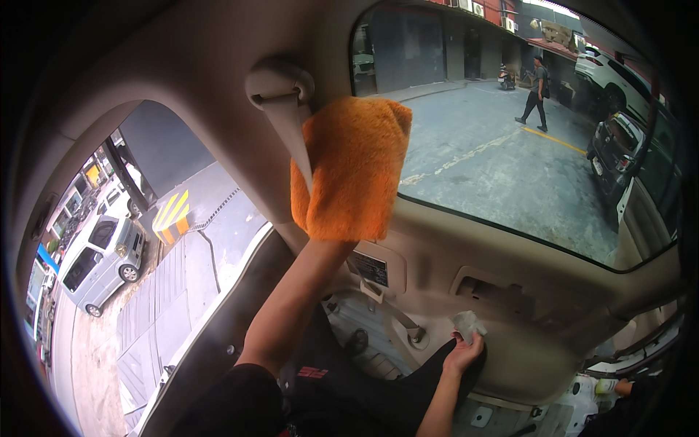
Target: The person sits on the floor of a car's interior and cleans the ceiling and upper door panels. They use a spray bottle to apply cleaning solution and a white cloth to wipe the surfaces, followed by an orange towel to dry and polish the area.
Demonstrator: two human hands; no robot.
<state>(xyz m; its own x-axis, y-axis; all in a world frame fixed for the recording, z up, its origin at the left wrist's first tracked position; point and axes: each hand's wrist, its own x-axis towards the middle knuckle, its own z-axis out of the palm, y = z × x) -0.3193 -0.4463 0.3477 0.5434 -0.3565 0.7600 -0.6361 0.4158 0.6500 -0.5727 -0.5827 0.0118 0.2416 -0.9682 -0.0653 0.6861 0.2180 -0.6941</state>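
An orange microfibre cloth [352,169] covers my left hand, whose fingers are hidden; only the bare left forearm [297,306] shows below it. The raised cloth lies against the beige pillar trim beside the side window, and partly behind the seat belt webbing [286,131]. Just above is the belt's upper anchor cover [279,83]. Lower down, my right hand [461,355] grips a small pale grey-green pad [468,325], perhaps a sponge or folded cloth, in front of the beige lower side panel [524,349].
The side window [491,164] shows a person [538,93] walking outside and parked cars. A door opening [180,229] lies to the left, with a silver van [104,262] beyond. Another person's hand [621,388] holds a yellowish object [605,387] at lower right. Bare metal floor [349,322] shows below.
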